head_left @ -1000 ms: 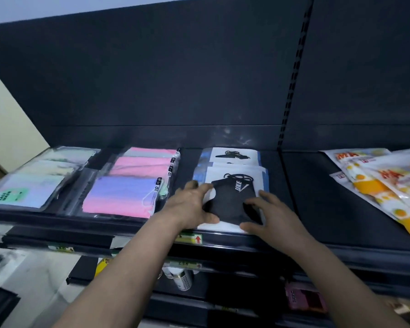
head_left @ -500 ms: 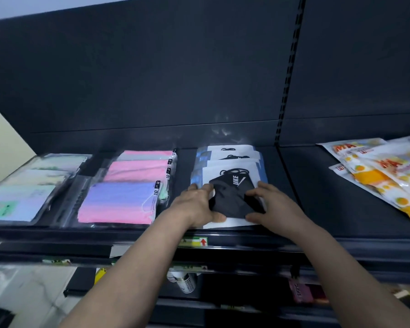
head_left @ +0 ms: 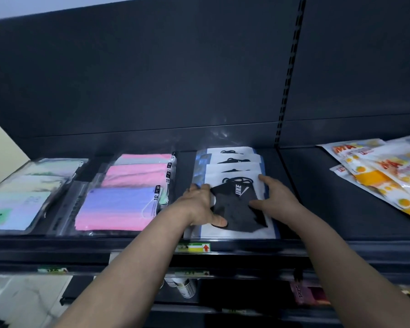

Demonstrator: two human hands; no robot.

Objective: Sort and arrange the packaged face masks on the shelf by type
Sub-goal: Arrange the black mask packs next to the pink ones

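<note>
The left hand [head_left: 197,204] and right hand [head_left: 276,197] are laid open-fingered on the near mask pack [head_left: 237,209]. Its edges are touched.

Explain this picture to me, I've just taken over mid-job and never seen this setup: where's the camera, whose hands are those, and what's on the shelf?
There is no machine here. A person works with two bare hands, and the single picture comes from a camera worn on the head, looking forward and down.

The dark metal shelf holds flat packs in rows. From the left come clear packs of pale green masks, clear packs of pink and purple masks, then a row of white card packs, each showing a black cloth mask. Orange-and-white pouches lie loosely at the far right.

The left hand and the right hand rest on the two sides of the front black-mask pack, fingers fairly straight, thumbs on top. That pack lies flat on the shelf.
</note>
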